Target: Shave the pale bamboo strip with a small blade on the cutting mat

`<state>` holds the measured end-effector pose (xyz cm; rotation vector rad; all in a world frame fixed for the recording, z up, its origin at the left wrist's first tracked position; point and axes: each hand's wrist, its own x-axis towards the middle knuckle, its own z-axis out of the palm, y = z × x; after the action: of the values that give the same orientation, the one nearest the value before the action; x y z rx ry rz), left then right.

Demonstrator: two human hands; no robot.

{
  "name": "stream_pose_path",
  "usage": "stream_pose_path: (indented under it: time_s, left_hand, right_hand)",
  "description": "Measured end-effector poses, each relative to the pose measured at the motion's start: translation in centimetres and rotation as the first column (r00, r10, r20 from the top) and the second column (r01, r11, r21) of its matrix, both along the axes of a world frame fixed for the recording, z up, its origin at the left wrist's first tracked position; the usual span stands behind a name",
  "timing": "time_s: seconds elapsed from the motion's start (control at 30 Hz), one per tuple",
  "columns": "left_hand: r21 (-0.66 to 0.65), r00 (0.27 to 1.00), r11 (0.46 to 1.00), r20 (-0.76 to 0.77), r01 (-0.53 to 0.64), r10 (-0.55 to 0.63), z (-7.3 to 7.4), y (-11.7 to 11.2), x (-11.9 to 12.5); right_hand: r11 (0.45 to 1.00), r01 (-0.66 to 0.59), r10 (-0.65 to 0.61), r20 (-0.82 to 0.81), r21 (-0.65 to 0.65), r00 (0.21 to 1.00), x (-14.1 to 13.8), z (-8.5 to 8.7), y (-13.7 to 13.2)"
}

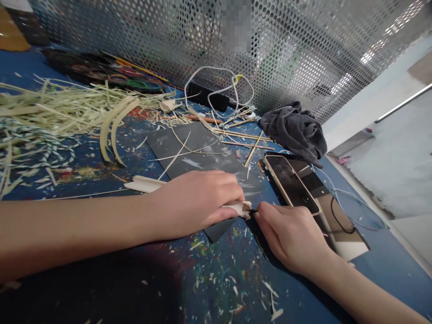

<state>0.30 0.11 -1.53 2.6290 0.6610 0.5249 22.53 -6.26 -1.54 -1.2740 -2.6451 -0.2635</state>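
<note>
My left hand (209, 198) is closed around a pale wooden piece (241, 208), pressing it down over a dark grey sheet that looks like sandpaper (202, 153). The piece's carved, rough end pokes out past my fingers on the right. Another pale, split-looking end (143, 183) shows left of the wrist; I cannot tell whether it is the same piece. My right hand (293, 236) pinches a thin dark tool (252, 210), its tip at the carved end. Most of that tool is hidden in the fingers.
Shavings litter the blue table (209, 279). A phone (292, 182) lies right of the sheet, near a dark cloth (293, 130). Behind are thin sticks (243, 134), a white cable (209, 68) and a paint palette (111, 74). Pale strips (50, 108) pile up left. A perforated metal panel (162, 40) stands behind.
</note>
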Motion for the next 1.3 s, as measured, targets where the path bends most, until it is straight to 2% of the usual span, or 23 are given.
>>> stream_pose_path:
  time_s: [0.13, 0.23, 0.33, 0.4, 0.53, 0.83, 1.1, 1.3]
  left_hand:
    - [-0.010, 1.000, 1.000, -0.010, 0.007, -0.007, 0.0, 0.0, -0.2]
    - [0.016, 1.000, 1.000, 0.004, 0.018, -0.018, -0.1, 0.1, -0.3]
    - [0.023, 1.000, 1.000, -0.005, 0.016, -0.016, -0.2, 0.1, -0.2]
    - [0.022, 1.000, 1.000, -0.010, 0.014, -0.013, -0.2, 0.2, -0.1]
    - [0.018, 1.000, 1.000, -0.013, 0.013, -0.013, -0.1, 0.1, -0.1]
    - [0.053, 1.000, 0.998, 0.012, 0.026, -0.027, -0.5, 0.2, -0.2]
    - [0.042, 1.000, 0.999, 0.005, 0.024, -0.024, -0.4, 0.2, -0.2]
    - [0.039, 1.000, 0.999, -0.001, 0.020, -0.020, -0.3, 0.3, -0.1]
  right_hand:
    - [0.970, 0.042, -0.027, -0.065, 0.238, 0.998, 0.1, 0.2, 0.0]
    - [0.937, 0.132, -0.139, 0.000, 0.324, 0.990, 0.1, 0.5, 0.2]
    - [0.936, 0.200, -0.222, 0.044, 0.290, 0.974, 0.2, 0.3, 0.7]
    - [0.942, 0.206, -0.227, 0.051, 0.264, 0.973, 0.3, 0.1, 1.0]
    - [0.961, 0.140, -0.156, 0.051, 0.240, 0.986, 0.4, -0.2, 1.1]
    - [0.976, -0.047, 0.060, -0.059, 0.214, 0.996, -0.4, 0.7, 0.3]
    - [0.987, -0.014, 0.016, -0.014, 0.158, 1.000, -0.1, 0.1, 0.3]
    - [0.988, -0.051, 0.054, -0.019, 0.149, 0.998, -0.1, 0.2, 0.4]
